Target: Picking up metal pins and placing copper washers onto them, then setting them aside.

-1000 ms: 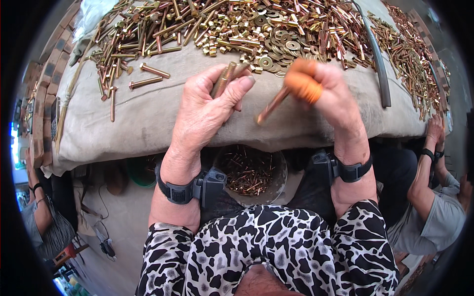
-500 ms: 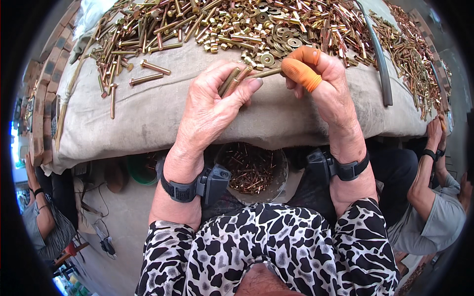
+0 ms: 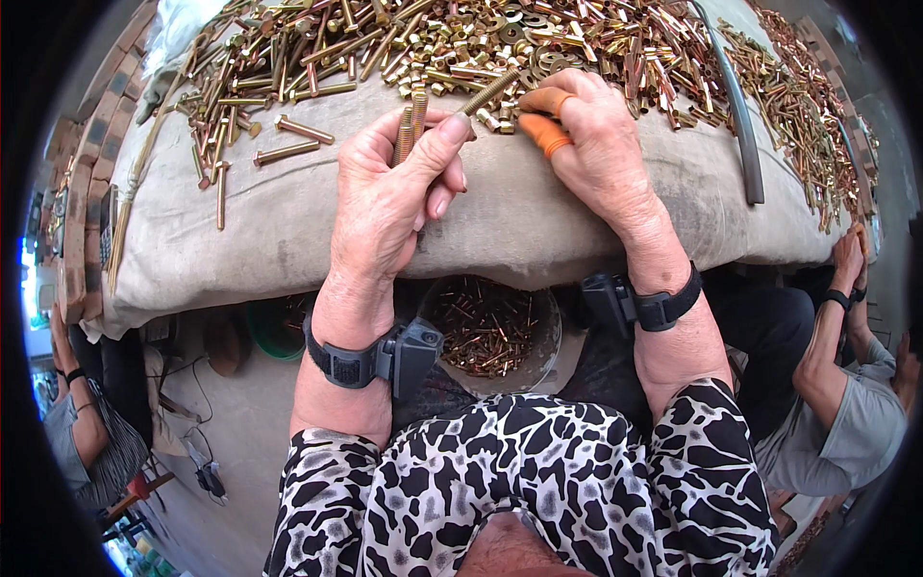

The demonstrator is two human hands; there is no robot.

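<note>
My left hand [image 3: 377, 197] is closed around several brass-coloured bolts [image 3: 417, 120], their threaded ends standing up above the fingers. Between its thumb and fingers one more threaded bolt [image 3: 492, 92] slants up to the right. My right hand [image 3: 598, 144] wears orange finger covers [image 3: 544, 137] on thumb and forefinger. Its fingertips are bent and slightly apart, right beside the loose nuts [image 3: 487, 119] at the pile's near edge. Nothing shows between them. Flat washers [image 3: 553, 63] lie just beyond that hand, partly covered by it.
Mixed bolts [image 3: 317, 48] and other fasteners heap across the cloth-covered table [image 3: 269, 216]. A dark tube [image 3: 740, 125] lies to the right. Below the table edge stands a bucket of bolts [image 3: 486, 327]. Other people sit at the right [image 3: 832, 413] and left [image 3: 82, 423].
My right hand has left the bolt's threaded end and moved left to the nuts. My left hand has tilted, so its bolts point more upward.
</note>
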